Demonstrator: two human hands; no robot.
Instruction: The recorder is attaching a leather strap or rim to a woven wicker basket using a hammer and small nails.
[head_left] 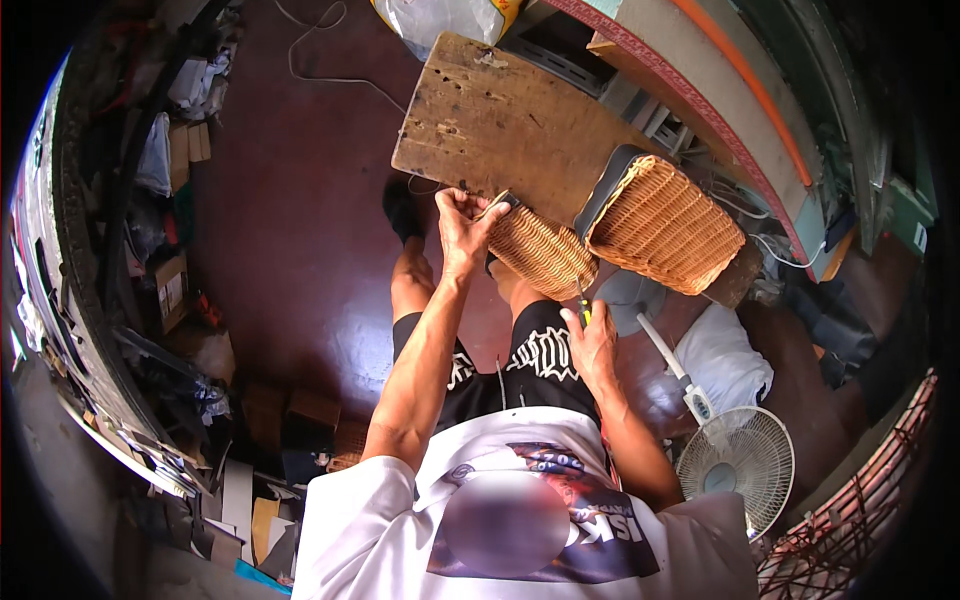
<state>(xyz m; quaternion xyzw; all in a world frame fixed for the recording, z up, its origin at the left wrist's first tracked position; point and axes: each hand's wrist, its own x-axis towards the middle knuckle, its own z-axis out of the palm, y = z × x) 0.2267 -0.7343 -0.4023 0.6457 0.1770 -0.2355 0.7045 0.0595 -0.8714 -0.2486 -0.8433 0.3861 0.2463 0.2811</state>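
A small woven wicker panel (543, 250), with a dark strip at its upper left end, lies tilted above my knees. The fingers of my left hand (464, 232) pinch it at that end, by the dark strip. At the opposite end, my right hand (595, 348) is closed around a small tool with a yellow-and-black handle (587, 312). The tool's thin metal tip is at the wicker's lower edge; its exact kind is too small to tell. To the right, a larger wicker basket (668, 225) with a black band along its rim lies on its side on a worn wooden board (500, 120).
A white fan (735, 470) stands near my right elbow, beside a white cloth bundle (725, 355). Boxes and clutter (170, 290) line the left wall. A cable (340, 78) runs over the red floor (290, 200). Large curved panels (740, 120) lean at the upper right.
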